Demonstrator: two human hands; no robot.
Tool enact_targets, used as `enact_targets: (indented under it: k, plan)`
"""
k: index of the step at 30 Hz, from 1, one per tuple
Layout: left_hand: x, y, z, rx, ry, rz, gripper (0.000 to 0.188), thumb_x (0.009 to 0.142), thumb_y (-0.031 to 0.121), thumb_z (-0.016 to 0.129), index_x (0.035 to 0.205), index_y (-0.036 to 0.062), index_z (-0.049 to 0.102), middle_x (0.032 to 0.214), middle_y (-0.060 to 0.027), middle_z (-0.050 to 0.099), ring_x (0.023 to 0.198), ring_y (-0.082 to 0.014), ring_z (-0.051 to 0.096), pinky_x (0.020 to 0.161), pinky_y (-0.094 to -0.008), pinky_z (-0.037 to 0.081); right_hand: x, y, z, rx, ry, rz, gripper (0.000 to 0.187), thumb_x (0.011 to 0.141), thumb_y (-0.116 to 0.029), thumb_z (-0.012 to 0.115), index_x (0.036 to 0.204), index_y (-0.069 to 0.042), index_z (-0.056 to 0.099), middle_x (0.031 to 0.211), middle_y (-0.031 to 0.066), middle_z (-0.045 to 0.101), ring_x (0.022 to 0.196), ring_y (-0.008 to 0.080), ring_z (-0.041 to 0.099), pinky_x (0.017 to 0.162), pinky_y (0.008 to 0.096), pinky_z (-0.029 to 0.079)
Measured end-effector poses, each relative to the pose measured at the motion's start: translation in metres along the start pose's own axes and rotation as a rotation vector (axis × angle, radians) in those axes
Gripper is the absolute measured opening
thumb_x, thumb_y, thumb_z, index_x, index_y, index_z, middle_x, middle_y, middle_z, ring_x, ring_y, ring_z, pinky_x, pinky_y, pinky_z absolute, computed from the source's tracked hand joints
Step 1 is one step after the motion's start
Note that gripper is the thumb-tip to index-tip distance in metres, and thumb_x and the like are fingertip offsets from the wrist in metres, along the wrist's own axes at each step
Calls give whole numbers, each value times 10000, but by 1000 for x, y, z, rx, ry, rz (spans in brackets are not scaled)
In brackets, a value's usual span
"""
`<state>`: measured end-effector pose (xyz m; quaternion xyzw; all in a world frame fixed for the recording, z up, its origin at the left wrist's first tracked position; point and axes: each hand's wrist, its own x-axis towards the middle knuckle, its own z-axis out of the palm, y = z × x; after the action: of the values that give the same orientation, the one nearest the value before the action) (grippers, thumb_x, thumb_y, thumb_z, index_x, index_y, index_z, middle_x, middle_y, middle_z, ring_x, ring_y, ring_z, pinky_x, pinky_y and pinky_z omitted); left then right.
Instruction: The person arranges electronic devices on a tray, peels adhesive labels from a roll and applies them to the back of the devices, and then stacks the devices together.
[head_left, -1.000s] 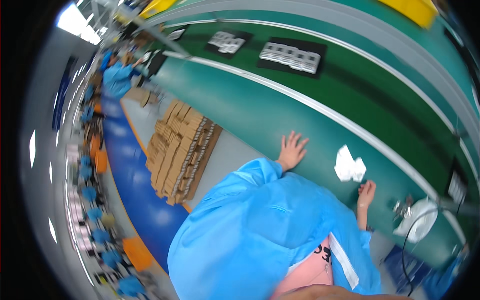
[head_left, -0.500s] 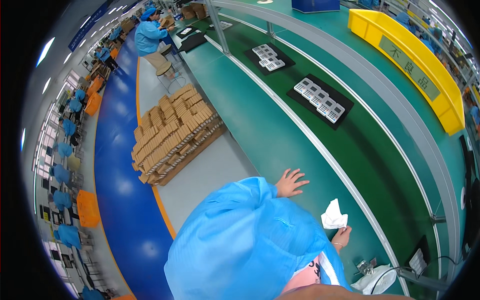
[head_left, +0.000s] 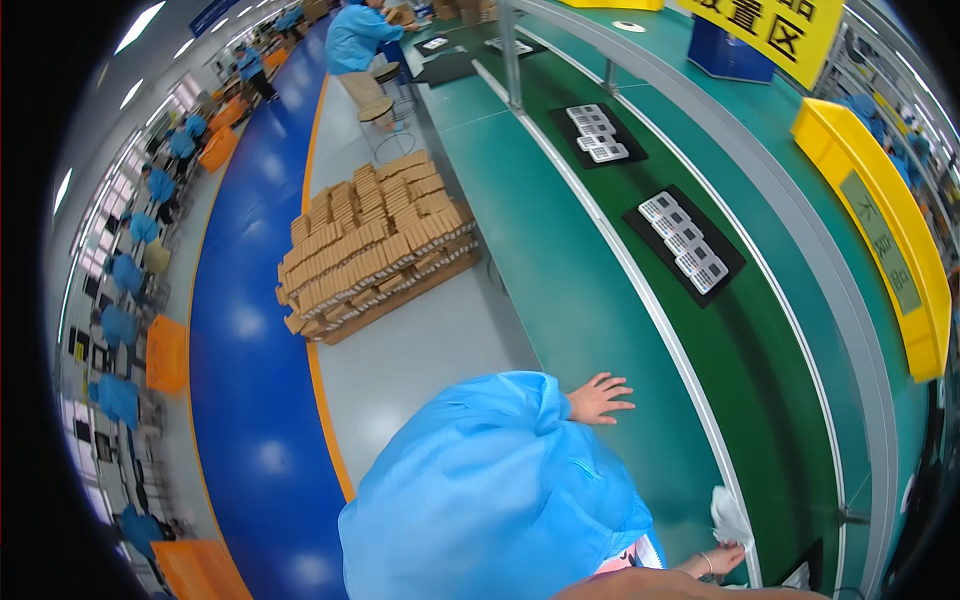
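My left hand [head_left: 600, 398] lies flat on the green bench top [head_left: 560, 300], fingers spread, holding nothing. Low on the right, my right hand [head_left: 727, 559] pinches a crumpled white cloth or tissue [head_left: 730, 515]; its exact kind is unclear. The cloth hangs over the pale metal rail [head_left: 690, 378] between the bench and the dark green conveyor belt [head_left: 775, 430]. Farther up the belt, a black mat [head_left: 735, 262] carries several white-and-grey handheld devices with keypads [head_left: 684, 243]. Another such mat with similar devices [head_left: 597, 134] sits beyond it.
A yellow bin [head_left: 925, 330] and a grey frame rail [head_left: 800, 220] stand right of the belt. Left of the bench, cardboard boxes [head_left: 375, 240] are stacked on the floor. A person in blue [head_left: 355, 40] works at the far end. Stools [head_left: 377, 110] stand near that person.
My right hand has moved right and nearer to me, taking the white cloth from over the bench to the rail. My view has shifted; my left hand stays spread on the bench.
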<state>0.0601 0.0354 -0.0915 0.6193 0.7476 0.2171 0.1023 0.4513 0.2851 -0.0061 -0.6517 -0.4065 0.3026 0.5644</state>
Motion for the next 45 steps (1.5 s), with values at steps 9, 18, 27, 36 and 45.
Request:
enact_targets:
  k: [9, 18, 27, 36, 45]
  plan:
    - [0, -2, 11, -31, 11, 77, 571, 855, 381, 546, 1375, 231, 365, 1421, -99, 305, 1359, -298, 192, 1085, -534, 126, -101, -35, 83, -591, -1479, -609, 227, 894, -131, 523, 1059, 2, 603, 1005, 169, 609, 886, 283, 598, 765, 334, 492]
    - [22, 19, -16, -766, -54, -195, 435, 843, 245, 593, 1238, 117, 462, 1100, -101, 559, 813, -202, 648, 727, -341, 504, -132, -61, 120, -244, -1010, -493, 140, 881, -96, 554, 947, 18, 600, 857, 80, 596, 758, 146, 558, 702, 272, 464]
    - [30, 65, -118, -822, -61, 109, 284, 830, 289, 627, 958, 38, 585, 905, -84, 605, 911, -239, 576, 778, -365, 455, -226, -111, 133, -492, -1101, -895, 202, 789, -170, 623, 689, -28, 520, 663, 137, 514, 597, 292, 518, 552, 400, 409]
    - [12, 26, -122, -544, 134, 27, 191, 797, 218, 607, 916, 70, 585, 904, -56, 564, 929, -241, 531, 791, -385, 425, -227, -105, 151, -630, -1124, -1006, 416, 874, -327, 588, 590, -46, 473, 587, 136, 495, 500, 331, 485, 465, 422, 364]
    - [-49, 27, -102, -258, 372, -47, 165, 810, 248, 614, 852, 92, 650, 837, -38, 613, 867, -224, 565, 830, -387, 412, -242, -119, 153, -348, -1328, -1316, 186, 890, -182, 540, 802, -18, 535, 924, 125, 550, 839, 328, 542, 697, 410, 443]
